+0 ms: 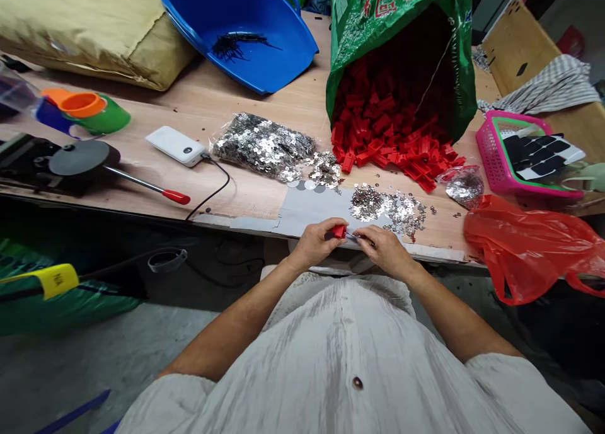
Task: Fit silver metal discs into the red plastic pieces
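My left hand (317, 244) pinches a small red plastic part (338, 231) at the near edge of the table. Close beside it, my right hand (384, 248) is closed on a thin, shiny metal piece (350, 235) that points at the red part. My fingers cover most of that piece, so its kind is unclear. Just beyond my hands, small metal pieces (367, 202) lie heaped on a grey sheet (302, 208). A bigger pile of red plastic parts (378, 131) spills from a green woven sack (401, 18).
A clear bag of metal pieces (265, 144) lies left of the sack, near a white power bank (174, 145) with a cable. Farther left is a lever (146, 185) with a red grip. A blue scoop-shaped bin (265, 50), pink basket (489, 147) and red plastic bag (534, 242) surround the work area.
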`<action>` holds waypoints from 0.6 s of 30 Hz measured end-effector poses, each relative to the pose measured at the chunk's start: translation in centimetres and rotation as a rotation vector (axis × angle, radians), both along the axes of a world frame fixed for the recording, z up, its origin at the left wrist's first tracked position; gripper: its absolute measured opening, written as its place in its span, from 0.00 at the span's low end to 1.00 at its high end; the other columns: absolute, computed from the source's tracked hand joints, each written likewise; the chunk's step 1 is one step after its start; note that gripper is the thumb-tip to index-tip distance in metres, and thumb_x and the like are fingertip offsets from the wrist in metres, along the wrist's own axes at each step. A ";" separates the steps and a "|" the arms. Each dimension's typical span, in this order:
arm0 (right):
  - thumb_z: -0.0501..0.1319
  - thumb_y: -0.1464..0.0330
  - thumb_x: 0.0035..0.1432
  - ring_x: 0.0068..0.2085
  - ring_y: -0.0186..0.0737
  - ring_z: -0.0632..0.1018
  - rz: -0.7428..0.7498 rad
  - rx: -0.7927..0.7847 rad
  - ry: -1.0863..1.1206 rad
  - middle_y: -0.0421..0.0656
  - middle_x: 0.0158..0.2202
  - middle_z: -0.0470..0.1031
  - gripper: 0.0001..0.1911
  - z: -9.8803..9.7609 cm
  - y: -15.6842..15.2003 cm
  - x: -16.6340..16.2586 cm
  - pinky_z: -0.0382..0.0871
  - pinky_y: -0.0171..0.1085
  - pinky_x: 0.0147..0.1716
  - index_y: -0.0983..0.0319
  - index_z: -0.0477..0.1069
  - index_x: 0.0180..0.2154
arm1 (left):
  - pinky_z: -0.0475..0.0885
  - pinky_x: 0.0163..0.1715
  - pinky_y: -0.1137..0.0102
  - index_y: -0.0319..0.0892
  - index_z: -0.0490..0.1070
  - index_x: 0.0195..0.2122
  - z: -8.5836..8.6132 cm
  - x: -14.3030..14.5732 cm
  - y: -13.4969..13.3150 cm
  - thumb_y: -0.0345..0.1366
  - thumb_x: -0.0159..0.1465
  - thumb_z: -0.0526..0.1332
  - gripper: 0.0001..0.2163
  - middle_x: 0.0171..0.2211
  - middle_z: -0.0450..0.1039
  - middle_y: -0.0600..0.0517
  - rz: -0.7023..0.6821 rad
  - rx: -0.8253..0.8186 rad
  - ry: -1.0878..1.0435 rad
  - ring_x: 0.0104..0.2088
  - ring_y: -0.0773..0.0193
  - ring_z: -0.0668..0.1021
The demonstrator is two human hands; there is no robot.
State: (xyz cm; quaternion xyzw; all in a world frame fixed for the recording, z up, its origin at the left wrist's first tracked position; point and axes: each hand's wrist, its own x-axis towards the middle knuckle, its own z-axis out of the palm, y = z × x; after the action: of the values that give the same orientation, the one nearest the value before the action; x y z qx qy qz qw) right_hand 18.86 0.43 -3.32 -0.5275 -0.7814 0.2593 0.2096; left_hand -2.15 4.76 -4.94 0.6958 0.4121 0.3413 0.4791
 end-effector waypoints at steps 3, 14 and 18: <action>0.55 0.71 0.66 0.40 0.39 0.76 0.034 0.011 -0.029 0.45 0.39 0.76 0.12 -0.2 0.4 0.0 0.69 0.38 0.42 0.60 0.74 0.46 | 0.71 0.46 0.66 0.47 0.79 0.44 0.4 0.1 0.3 0.33 0.53 0.68 0.15 0.41 0.81 0.50 -0.023 0.010 0.016 0.41 0.57 0.80; 0.53 0.73 0.66 0.43 0.39 0.76 0.039 -0.033 -0.080 0.45 0.42 0.74 0.12 0.1 0.4 -0.5 0.70 0.37 0.44 0.60 0.73 0.46 | 0.72 0.43 0.68 0.47 0.79 0.42 0.0 -0.2 0.8 0.35 0.53 0.68 0.14 0.39 0.82 0.52 -0.055 0.023 0.052 0.38 0.58 0.81; 0.52 0.72 0.66 0.42 0.41 0.76 -0.038 -0.065 -0.210 0.46 0.42 0.74 0.12 0.9 0.0 -2.1 0.69 0.37 0.41 0.60 0.73 0.45 | 0.72 0.43 0.67 0.47 0.79 0.42 -0.3 -0.2 0.6 0.35 0.54 0.68 0.13 0.37 0.81 0.52 -0.044 0.000 0.019 0.38 0.58 0.81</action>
State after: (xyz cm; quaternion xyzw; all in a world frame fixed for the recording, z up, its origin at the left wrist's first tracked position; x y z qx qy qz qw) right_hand 16.76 0.39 -2.44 -0.5731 -0.7800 0.2239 0.1140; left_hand -2.31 5.40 -5.20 0.7080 0.4011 0.3241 0.4825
